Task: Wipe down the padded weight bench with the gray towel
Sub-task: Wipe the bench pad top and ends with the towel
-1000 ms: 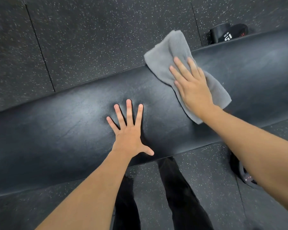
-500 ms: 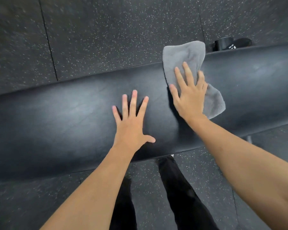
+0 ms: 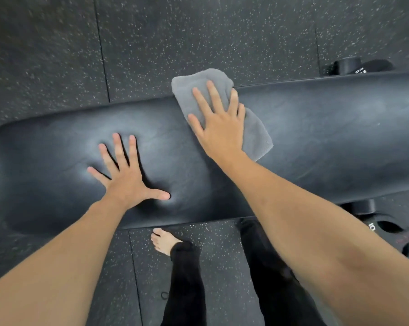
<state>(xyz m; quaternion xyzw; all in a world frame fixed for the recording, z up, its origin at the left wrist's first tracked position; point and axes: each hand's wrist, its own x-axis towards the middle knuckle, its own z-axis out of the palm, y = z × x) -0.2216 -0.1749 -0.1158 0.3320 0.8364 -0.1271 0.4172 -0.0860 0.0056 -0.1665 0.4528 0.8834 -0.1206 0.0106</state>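
I see my right hand (image 3: 218, 128) flat on the gray towel (image 3: 255, 135), fingers spread, towel draped over the bench (image 3: 328, 137) far edge. My left hand (image 3: 125, 180) presses the pad, splayed.

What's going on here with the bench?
A person is wiping a black padded bench. The right hand presses a gray towel flat against the pad, the cloth hanging over its far edge. The left hand rests bare and spread on the pad, near its end. Weight plates lie on the floor.
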